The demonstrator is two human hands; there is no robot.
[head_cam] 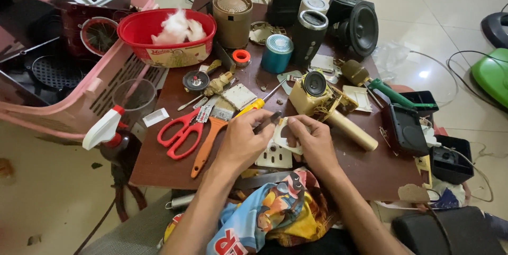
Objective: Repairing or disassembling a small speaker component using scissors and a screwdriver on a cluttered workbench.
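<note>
Hands, left and right, pinch a white plate (near table's front edge).

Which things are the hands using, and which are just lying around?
In use:
left hand
right hand
small dark tool
cream plastic piece

Lying about:
red scissors
orange-handled brush
red bowl
teal speaker
spray bottle

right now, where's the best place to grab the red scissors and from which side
Grip the red scissors by the handle loops, coming from the left hand side, near the table's front-left. The loops lie towards the person with bare table beside them; the blades point away under small parts, and a paintbrush lies close on the right.
</note>
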